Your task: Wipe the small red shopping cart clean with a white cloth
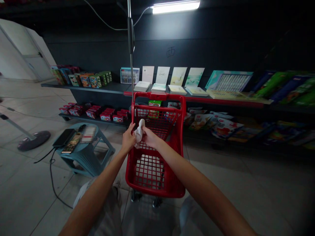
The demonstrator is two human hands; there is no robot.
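At twelve o'clock, a bright tube light (176,6) shines on a dark wall (211,39), above a long shelf (114,87). A pale door (23,42) stands at ten o'clock, a blue stool (85,149) at eight. The floor (216,167) is of grey tiles.

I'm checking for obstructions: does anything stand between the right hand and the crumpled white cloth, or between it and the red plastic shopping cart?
Nothing visible: the right hand holds the crumpled white cloth directly, over the red plastic shopping cart. Whether cloth and cart touch is unclear.
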